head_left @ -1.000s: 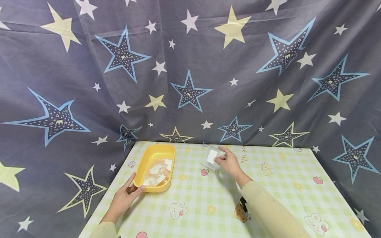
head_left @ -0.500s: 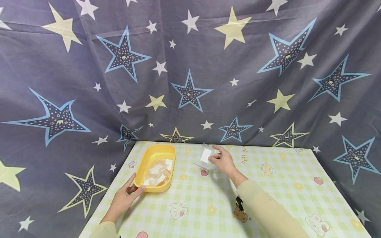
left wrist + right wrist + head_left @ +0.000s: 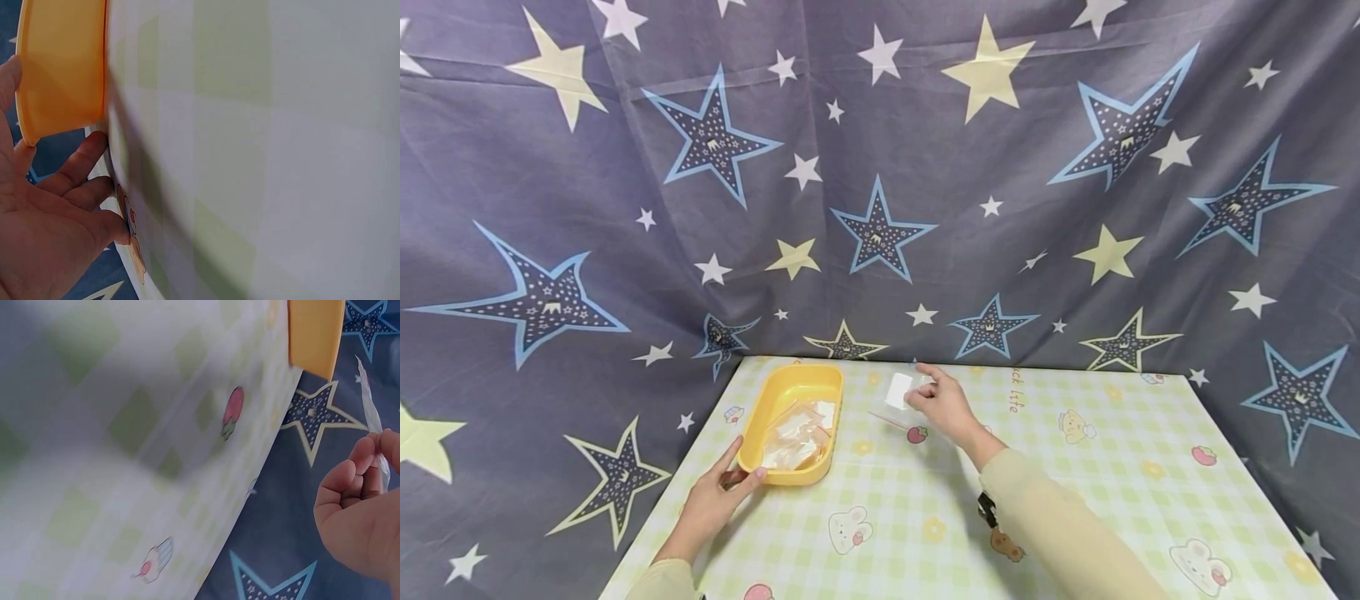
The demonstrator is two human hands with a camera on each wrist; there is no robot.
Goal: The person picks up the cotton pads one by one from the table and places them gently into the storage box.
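My right hand (image 3: pixel 946 410) pinches a small clear plastic zip bag (image 3: pixel 898 390) with a white patch between thumb and fingers, above the far middle of the table. In the right wrist view the bag (image 3: pixel 371 409) shows nearly edge-on, rising from the fingertips. My left hand (image 3: pixel 711 502) holds the near left corner of a yellow plastic tray (image 3: pixel 790 477), its thumb at the front rim and a finger along the side. The left wrist view shows the other fingers (image 3: pixel 78 165) beneath the tray corner, close to the tablecloth. Several similar clear bags (image 3: pixel 796 433) lie inside the tray.
A green-and-white checked tablecloth (image 3: pixel 925 500) with cartoon prints covers the table. Behind it hangs a dark curtain (image 3: pixel 880 308) with stars, meeting the table's back edge. The tray stands near the table's left edge.
My right hand has moved left toward the yellow tray, carrying the zip bag along. The left hand and the tray have stayed in place.
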